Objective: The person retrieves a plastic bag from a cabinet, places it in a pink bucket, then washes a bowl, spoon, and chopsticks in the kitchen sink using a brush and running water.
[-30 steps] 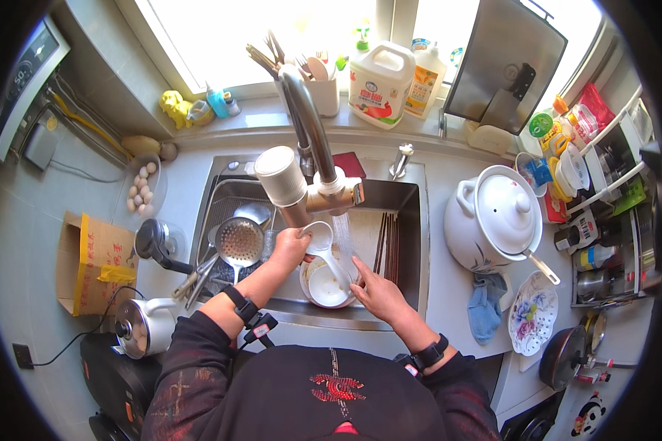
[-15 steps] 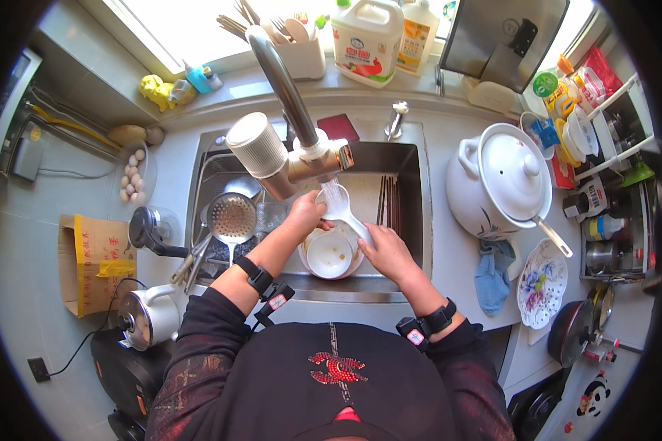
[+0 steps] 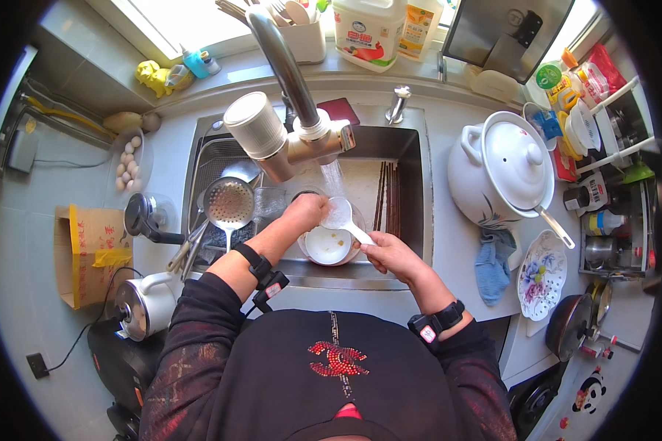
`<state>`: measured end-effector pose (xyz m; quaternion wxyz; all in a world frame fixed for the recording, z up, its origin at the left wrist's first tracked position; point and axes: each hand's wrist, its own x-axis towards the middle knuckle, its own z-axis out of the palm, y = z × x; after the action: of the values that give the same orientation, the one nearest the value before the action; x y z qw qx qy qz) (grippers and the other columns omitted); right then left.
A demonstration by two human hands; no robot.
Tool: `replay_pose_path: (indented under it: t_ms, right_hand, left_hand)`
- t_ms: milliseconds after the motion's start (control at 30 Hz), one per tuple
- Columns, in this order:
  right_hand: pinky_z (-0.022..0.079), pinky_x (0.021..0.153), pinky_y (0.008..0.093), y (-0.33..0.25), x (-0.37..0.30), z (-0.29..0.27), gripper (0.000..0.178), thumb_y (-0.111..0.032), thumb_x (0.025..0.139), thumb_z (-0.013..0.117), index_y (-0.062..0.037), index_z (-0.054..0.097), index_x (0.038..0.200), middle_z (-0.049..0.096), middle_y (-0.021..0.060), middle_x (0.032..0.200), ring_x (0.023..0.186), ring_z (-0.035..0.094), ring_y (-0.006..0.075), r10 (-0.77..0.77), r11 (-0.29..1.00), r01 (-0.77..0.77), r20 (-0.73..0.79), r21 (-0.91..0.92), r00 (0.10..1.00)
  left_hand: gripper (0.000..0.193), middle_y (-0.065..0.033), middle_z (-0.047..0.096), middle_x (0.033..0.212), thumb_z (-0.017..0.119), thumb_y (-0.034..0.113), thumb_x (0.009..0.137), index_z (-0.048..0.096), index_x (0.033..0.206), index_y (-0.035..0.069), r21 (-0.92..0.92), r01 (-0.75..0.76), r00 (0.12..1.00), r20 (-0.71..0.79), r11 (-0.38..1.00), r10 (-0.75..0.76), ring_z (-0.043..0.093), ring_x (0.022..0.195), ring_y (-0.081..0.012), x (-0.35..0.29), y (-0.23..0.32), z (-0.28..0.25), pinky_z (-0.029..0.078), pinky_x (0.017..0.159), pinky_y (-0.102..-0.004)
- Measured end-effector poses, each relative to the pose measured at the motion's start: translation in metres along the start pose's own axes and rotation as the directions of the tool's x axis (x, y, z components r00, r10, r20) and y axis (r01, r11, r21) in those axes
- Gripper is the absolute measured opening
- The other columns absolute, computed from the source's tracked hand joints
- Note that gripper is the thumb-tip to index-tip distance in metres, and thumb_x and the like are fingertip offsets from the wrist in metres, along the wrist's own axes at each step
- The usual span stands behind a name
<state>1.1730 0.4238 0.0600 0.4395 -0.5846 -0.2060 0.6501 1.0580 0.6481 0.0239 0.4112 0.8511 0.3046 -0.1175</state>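
A white ladle (image 3: 339, 214) is held over the sink (image 3: 364, 279), its bowl under water running from the faucet (image 3: 301, 151). My right hand (image 3: 396, 256) is closed around the end of its handle. Curled against the left rim of the ladle is my left hand (image 3: 307, 212), closed, its fingertips partly hidden. Below it, a white bowl (image 3: 327, 248) with a few yellowish scraps sits in the sink. Several dark chopsticks (image 3: 388, 198) lie along the sink's right side. A metal skimmer (image 3: 229, 204) rests at the left over a wire rack.
On the right counter stand a lidded white pot (image 3: 485, 173), a blue cloth (image 3: 495, 264) and a flowered plate (image 3: 541, 283). To the left are a bowl of eggs (image 3: 130, 165), a cardboard box (image 3: 92, 253) and a small electric pot (image 3: 146, 305). Detergent bottles (image 3: 368, 33) line the sill.
The ladle has swung slightly lower and flatter, and its bowl now catches the water. My left hand has shifted to its left rim; my right hand has moved down a little along the handle's end.
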Motion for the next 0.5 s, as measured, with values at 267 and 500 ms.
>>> replay_pose_path:
  t_ms: [267,500]
  right_hand:
    - [0.047,0.091,0.04,0.011,0.012,0.007,0.042,-0.023,0.089,0.059,-0.0025,0.055,0.124,0.058,0.0226,0.117,0.105,0.059,0.0344,-0.521,0.6,0.225,-0.162,-0.768,0.838]
    - [0.05,0.083,0.0395,0.004,-0.001,0.002,0.033,-0.019,0.089,0.059,-0.0002,0.059,0.116,0.064,0.0201,0.102,0.093,0.063,0.0338,-0.454,0.747,0.271,-0.169,-0.607,0.875]
  left_hand:
    - [0.015,-0.0184,0.064,0.097,0.055,0.008,0.087,0.06,0.101,0.004,0.334,-0.179,0.828,-0.457,0.925,0.325,0.063,0.085,-0.0356,-0.045,-0.013,-0.029,0.054,0.07,-0.0392]
    - [0.024,-0.0117,0.065,0.101,0.056,0.003,0.081,0.059,0.104,0.009,0.592,-0.207,0.611,-0.544,0.779,0.576,0.067,0.079,-0.0296,-0.078,-0.015,-0.067,0.056,0.065,-0.0355]
